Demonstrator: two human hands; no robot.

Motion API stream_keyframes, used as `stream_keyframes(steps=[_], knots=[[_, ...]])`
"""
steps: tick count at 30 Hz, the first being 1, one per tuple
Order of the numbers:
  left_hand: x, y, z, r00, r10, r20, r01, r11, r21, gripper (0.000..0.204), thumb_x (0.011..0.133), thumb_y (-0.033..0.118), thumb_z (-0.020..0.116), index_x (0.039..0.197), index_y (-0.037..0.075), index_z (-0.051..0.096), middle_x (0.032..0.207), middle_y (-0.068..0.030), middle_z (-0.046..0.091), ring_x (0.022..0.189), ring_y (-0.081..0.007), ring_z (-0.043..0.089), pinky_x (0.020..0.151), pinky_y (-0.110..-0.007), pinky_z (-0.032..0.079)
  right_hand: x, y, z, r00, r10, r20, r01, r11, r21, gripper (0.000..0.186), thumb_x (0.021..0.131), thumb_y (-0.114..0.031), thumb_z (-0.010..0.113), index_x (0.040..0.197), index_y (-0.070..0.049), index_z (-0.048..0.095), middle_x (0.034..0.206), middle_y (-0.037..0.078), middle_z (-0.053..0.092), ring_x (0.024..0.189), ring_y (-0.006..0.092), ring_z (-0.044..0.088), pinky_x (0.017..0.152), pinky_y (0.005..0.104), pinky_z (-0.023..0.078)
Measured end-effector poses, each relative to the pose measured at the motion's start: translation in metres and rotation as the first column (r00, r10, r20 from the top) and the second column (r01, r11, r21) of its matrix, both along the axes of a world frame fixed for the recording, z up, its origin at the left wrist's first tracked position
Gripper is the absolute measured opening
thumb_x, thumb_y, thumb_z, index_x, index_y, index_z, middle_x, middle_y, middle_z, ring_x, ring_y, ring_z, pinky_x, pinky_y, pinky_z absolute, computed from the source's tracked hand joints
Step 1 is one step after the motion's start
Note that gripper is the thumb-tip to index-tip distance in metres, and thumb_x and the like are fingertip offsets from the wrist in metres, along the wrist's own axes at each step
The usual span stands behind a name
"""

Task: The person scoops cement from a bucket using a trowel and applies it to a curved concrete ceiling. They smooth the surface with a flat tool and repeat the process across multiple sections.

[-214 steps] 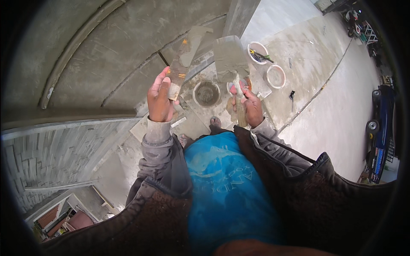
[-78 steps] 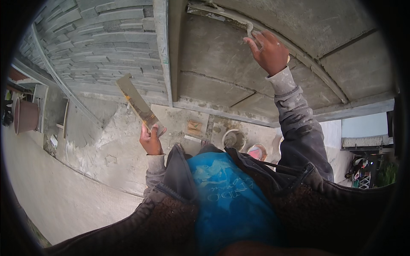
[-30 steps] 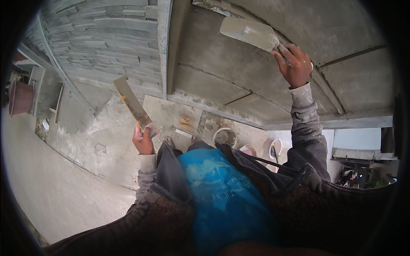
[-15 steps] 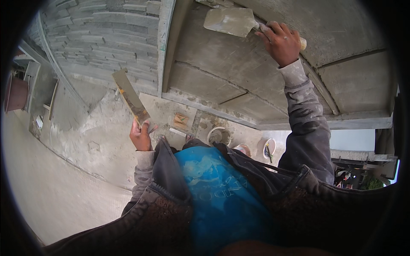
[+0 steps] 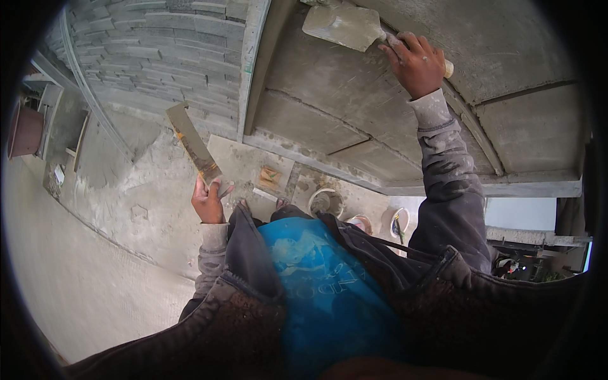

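Note:
My right hand (image 5: pixel 418 65) is wrapped round the handle of a trowel (image 5: pixel 344 28), raised against the grey plastered wall (image 5: pixel 329 79). Its broad blade, smeared with mortar, points left along a raised band near the top of the view. Lower and to the left, my left hand (image 5: pixel 209 201) grips one end of a long flat strip (image 5: pixel 193 140) that looks like wood or metal. Wet mortar coats part of this strip, with orange-yellow patches along it. The strip slants up and left, apart from the wall.
On the floor below the wall stand a mortar bucket (image 5: pixel 327 201), a smaller bucket (image 5: pixel 360 223) and a white pail (image 5: pixel 399 221) with a tool in it. A folded brown paper piece (image 5: pixel 270 177) lies near my feet. Stacked-stone cladding (image 5: pixel 152 57) covers the wall at left.
The view has shifted slightly, so the walls sit a little to the right. Both hands keep their holds, and the trowel stays at nearly the same spot.

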State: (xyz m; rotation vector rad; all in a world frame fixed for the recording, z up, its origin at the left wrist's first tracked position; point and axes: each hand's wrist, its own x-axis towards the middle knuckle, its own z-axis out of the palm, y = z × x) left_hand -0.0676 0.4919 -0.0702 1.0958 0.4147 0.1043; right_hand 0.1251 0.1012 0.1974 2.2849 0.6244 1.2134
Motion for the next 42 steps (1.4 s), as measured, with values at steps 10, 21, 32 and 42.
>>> stream_keyframes(steps=[10, 21, 32, 42], knots=[[0.002, 0.004, -0.002, 1.000, 0.019, -0.001, -0.019, 1.000, 0.022, 0.044, 0.091, -0.003, 0.052, 0.135, -0.004, 0.052, 0.114, -0.0120, 0.065, 0.094, -0.0180, 0.066, 0.072, -0.034, 0.064, -0.021, 0.021, 0.016, 0.978, -0.034, -0.206, 0.120, 0.898, 0.424, 0.029, 0.081, -0.044, 0.078, 0.090, -0.016, 0.078, 0.091, -0.002, 0.072, 0.079, 0.0223, 0.071, 0.067, 0.0368, 0.054], [0.007, 0.008, -0.010, 1.000, -0.013, 0.011, 0.013, 1.000, 0.023, 0.045, 0.092, -0.003, 0.052, 0.137, -0.004, 0.050, 0.117, -0.0120, 0.065, 0.098, -0.0192, 0.067, 0.073, -0.035, 0.064, -0.006, 0.036, 0.033, 0.901, -0.135, -0.411, 0.298, 0.882, 0.364, 0.040, 0.090, -0.051, 0.065, 0.102, -0.014, 0.076, 0.093, 0.011, 0.074, 0.082, 0.0349, 0.071, 0.069, 0.0427, 0.056], [0.007, 0.019, -0.008, 1.000, -0.012, -0.016, 0.012, 1.000, 0.020, 0.047, 0.093, -0.003, 0.053, 0.139, -0.003, 0.049, 0.118, -0.0125, 0.065, 0.097, -0.0189, 0.066, 0.074, -0.035, 0.064, -0.022, 0.021, 0.006, 0.975, -0.136, -0.175, 0.199, 0.885, 0.420, 0.038, 0.089, -0.050, 0.068, 0.098, -0.014, 0.077, 0.094, 0.006, 0.075, 0.080, 0.0287, 0.072, 0.067, 0.0386, 0.057], [0.022, 0.027, -0.012, 0.996, -0.055, 0.067, 0.052, 0.998, 0.046, 0.048, 0.093, -0.004, 0.054, 0.140, -0.005, 0.046, 0.118, -0.0132, 0.064, 0.096, -0.0206, 0.068, 0.072, -0.035, 0.064, -0.052, 0.007, 0.008, 0.953, -0.250, -0.169, 0.300, 0.844, 0.444, 0.037, 0.088, -0.049, 0.069, 0.096, -0.014, 0.076, 0.092, 0.004, 0.075, 0.075, 0.0271, 0.072, 0.062, 0.0360, 0.056]])
